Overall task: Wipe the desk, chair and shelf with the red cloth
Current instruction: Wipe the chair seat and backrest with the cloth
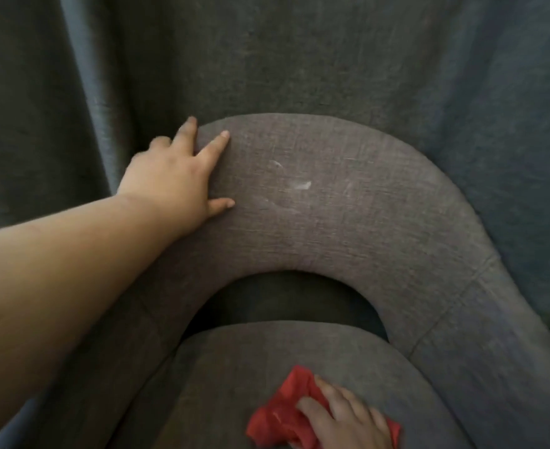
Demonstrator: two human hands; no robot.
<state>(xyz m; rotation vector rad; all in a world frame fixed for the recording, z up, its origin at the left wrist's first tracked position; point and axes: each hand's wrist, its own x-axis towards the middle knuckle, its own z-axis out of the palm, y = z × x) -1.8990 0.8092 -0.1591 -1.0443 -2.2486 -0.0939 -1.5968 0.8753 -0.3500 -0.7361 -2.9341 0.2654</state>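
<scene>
A grey fabric chair fills the view, its curved backrest arching across the middle and its seat cushion below. My left hand grips the backrest's top left edge, fingers spread over the fabric. My right hand presses the crumpled red cloth onto the seat cushion near the bottom edge of the view. A few pale marks show on the backrest fabric near its middle.
A dark grey-blue curtain hangs right behind the chair and fills the whole background. A dark gap lies between the backrest and the seat cushion.
</scene>
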